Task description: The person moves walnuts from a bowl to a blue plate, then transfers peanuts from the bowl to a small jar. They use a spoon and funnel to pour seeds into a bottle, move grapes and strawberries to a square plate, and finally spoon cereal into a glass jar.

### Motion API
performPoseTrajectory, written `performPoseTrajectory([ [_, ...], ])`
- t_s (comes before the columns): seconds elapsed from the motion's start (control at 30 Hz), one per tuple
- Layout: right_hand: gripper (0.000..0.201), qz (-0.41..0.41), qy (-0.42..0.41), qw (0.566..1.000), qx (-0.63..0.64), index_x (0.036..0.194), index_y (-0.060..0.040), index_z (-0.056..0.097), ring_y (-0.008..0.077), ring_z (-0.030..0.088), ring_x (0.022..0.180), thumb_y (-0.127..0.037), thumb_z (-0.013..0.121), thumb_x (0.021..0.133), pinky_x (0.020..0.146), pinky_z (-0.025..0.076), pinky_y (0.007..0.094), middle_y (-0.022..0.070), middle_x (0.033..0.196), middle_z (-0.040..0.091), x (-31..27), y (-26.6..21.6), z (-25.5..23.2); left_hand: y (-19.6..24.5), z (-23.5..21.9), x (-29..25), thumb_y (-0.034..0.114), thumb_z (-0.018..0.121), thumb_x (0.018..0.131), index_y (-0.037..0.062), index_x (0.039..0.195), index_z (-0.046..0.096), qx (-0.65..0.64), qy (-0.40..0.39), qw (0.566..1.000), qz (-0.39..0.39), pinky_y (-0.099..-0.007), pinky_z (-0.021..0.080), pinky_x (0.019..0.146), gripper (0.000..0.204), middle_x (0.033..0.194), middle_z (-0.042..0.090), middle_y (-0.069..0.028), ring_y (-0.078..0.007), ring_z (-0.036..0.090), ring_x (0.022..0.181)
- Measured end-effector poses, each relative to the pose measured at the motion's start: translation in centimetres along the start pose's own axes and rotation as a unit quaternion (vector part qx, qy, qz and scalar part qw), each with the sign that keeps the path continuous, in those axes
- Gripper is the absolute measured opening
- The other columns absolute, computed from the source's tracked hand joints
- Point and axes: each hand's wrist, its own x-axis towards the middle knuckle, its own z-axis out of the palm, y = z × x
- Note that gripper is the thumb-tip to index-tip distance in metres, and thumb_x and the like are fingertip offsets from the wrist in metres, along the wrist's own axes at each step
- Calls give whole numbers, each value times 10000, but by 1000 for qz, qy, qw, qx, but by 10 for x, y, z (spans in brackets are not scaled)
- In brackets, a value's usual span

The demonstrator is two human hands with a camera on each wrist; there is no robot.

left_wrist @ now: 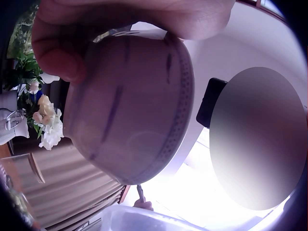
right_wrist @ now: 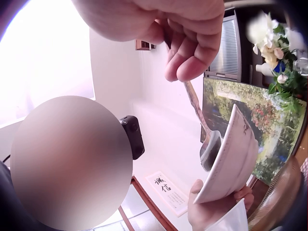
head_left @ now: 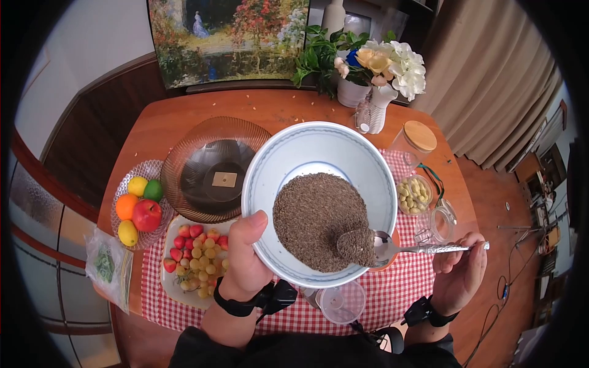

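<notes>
My left hand (head_left: 243, 253) grips a white bowl with blue bands (head_left: 334, 146), thumb over its rim; in the left wrist view fingers reach under its outer wall. The bowl is raised above the table and tilted toward the head camera. Small dark grey-brown seeds (head_left: 313, 208) fill its bottom. With thumb and fingertips, my right hand (head_left: 460, 273) pinches the end of a metal spoon's patterned handle (head_left: 432, 249). The spoon's scoop is inside the bowl's right side, heaped with seeds. From the side, the right wrist view shows the spoon (right_wrist: 197, 103) slanting down into the bowl.
On the left are a fruit plate (head_left: 161, 167), a large brown glass bowl (head_left: 184, 132), a dish of strawberries and grapes (head_left: 172, 285) and a plastic bag (head_left: 107, 264). Jars (head_left: 414, 142) and a flower vase (head_left: 380, 110) stand right; a clear cup (head_left: 343, 302) sits in front.
</notes>
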Motion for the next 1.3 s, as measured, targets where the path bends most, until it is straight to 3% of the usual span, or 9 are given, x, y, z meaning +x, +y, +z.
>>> performPoseTrajectory([
  [0.43, 291, -13, -61, 998, 28, 877, -24, 443, 129, 424, 412, -284, 391, 996, 341, 346, 241, 65, 563, 468, -19, -11, -33, 0, -5, -1, 416, 436, 859, -26, 1333, 378, 14, 24, 1000, 3, -379, 405, 979, 651, 1279, 501, -171, -254, 521, 1139],
  [0.5, 289, 0, -117, 993, 8, 872, -20, 442, 143, 427, 411, -277, 399, 997, 339, 352, 249, 74, 563, 471, -20, -14, -40, 0, -2, 0, 431, 455, 845, -33, 1309, 411, 20, 40, 999, 13, -379, 416, 960, 657, 1246, 529, -179, -263, 540, 1107],
  [0.83, 309, -16, -158, 987, -29, 844, 45, 484, 219, 525, 418, -218, 420, 992, 383, 444, 309, 181, 560, 548, -24, -16, -42, -1, -1, 1, 431, 479, 833, -44, 1286, 442, 11, 48, 999, 22, -379, 433, 941, 657, 1211, 559, -193, -275, 566, 1069],
  [0.93, 305, -20, -191, 981, -33, 852, 52, 484, 224, 527, 419, -214, 428, 989, 400, 454, 315, 179, 562, 547, -22, -19, -39, -1, -1, 1, 428, 482, 832, -44, 1284, 444, 9, 48, 999, 21, -378, 432, 942, 654, 1209, 561, -192, -274, 566, 1069],
  [1.27, 314, -50, -191, 979, -40, 850, 62, 490, 212, 534, 432, -219, 450, 983, 399, 454, 305, 182, 581, 552, -24, -18, -37, -1, -3, 0, 422, 498, 818, -44, 1273, 457, 6, 63, 998, 22, -380, 426, 950, 652, 1204, 566, -191, -275, 564, 1071],
  [1.3, 319, -53, -194, 979, -42, 849, 66, 492, 211, 534, 432, -222, 452, 983, 397, 454, 303, 183, 583, 552, -23, -19, -36, -2, -7, 0, 406, 468, 843, -34, 1298, 426, -14, 31, 999, 23, -378, 413, 967, 634, 1237, 540, -176, -258, 544, 1106],
])
